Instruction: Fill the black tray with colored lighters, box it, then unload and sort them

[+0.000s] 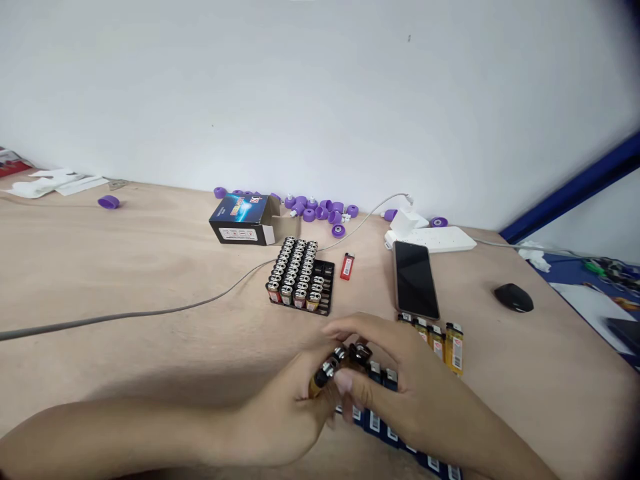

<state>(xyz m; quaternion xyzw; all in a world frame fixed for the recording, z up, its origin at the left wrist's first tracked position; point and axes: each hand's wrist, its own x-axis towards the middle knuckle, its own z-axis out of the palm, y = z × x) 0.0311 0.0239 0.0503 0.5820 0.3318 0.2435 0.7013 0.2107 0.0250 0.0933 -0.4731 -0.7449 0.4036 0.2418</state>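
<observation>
My left hand comes in from the left and grips an amber disposable lighter with a metal head. My right hand curves over from the lower right, its fingers closing on a second lighter with a dark head, partly hidden. Under my right hand lies a row of blue lighters, mostly covered. Several yellow lighters stand just beyond my right fingers. A black tray packed with upright lighters sits ahead of my hands, and a red lighter lies beside it.
A smartphone lies on the plywood table beyond my right hand. Farther back are a dark printed box, several purple caps, a white power strip, a black mouse and a grey cable.
</observation>
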